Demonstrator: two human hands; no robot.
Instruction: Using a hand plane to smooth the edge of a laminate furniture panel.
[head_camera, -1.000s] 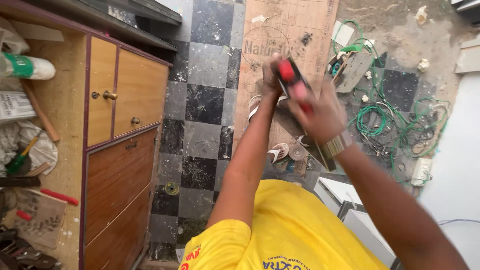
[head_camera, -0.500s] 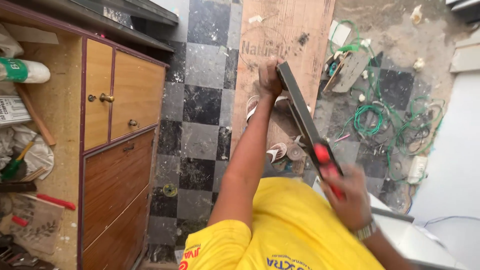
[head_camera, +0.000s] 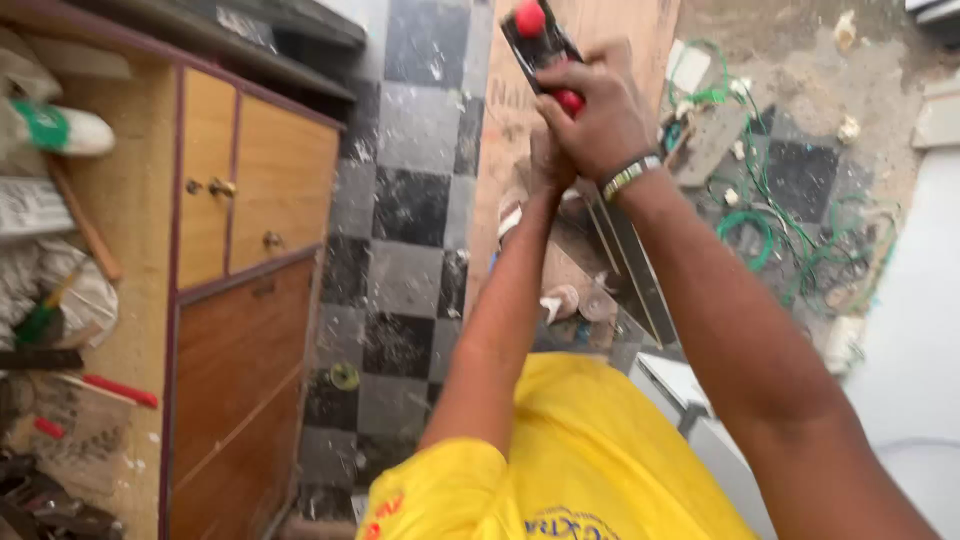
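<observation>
Near: yellow shirt (head_camera: 570, 470), both forearms reaching far.

Mid: left hand (head_camera: 545, 165) mostly hidden behind the right; cannot tell its finger state.

Far: right hand (head_camera: 600, 125), fingers curled tight round the red handle of a hand plane (head_camera: 545, 50) set on a long dark strip's (head_camera: 625, 265) far end.

Risk: the plane may slip off the narrow strip if tilted sideways, toward the green wire (head_camera: 790, 215) on the floor.
</observation>
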